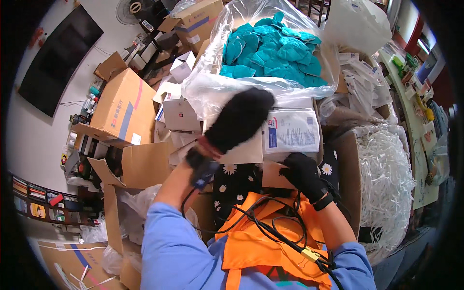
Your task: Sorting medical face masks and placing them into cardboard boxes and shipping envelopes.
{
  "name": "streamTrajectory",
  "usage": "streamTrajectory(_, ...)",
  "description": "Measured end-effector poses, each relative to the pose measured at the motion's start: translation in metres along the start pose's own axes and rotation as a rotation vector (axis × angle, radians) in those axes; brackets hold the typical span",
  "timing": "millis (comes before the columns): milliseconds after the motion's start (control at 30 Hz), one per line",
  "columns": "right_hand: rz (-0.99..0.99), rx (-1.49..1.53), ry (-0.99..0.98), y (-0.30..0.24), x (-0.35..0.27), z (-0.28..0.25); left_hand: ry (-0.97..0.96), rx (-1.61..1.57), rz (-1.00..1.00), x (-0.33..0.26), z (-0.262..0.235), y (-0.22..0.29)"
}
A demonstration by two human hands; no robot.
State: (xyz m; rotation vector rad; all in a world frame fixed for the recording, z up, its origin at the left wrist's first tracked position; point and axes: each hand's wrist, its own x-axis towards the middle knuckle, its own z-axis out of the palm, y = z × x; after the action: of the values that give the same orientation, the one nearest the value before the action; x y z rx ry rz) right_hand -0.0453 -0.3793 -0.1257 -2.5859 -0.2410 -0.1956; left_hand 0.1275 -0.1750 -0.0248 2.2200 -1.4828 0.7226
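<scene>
A pale wall rises at the left, bearing a dark flat screen near its top. Below it a low shelf holds small coloured items. A round fan stands beyond, daylight falling evenly

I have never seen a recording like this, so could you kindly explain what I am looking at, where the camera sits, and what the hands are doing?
There is no machine here: a person wears a wide fisheye camera on the head, looking down, so straight edges bend. Both hands wear black gloves. The left hand is raised over a white flat packet lying on a cardboard box; whether it touches anything is unclear. The right hand rests at the box's near edge. Behind them sits a clear plastic bag full of teal masks. White shredded strips lie to the right.
</scene>
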Motion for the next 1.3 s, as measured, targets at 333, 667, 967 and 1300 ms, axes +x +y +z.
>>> streamTrajectory(333, 0.013, 0.017, 0.080, -0.010, -0.009, 0.003, -0.381, -0.328, -0.905, -0.044, 0.160, -0.134)
streamTrajectory(667, 0.015, 0.342, 0.205, 0.003, -0.014, -0.001, 0.118, -0.227, -0.464, -0.015, 0.048, -0.009)
streamTrajectory(967, -0.172, -0.211, 0.184, -0.036, 0.012, -0.063, -0.492, 0.053, -0.167, -0.037, 0.046, 0.052)
streamTrajectory(1300, -0.245, -0.176, -0.008, 0.025, 0.069, -0.060, -0.278, -0.279, -0.241, -0.046, 0.062, 0.017)
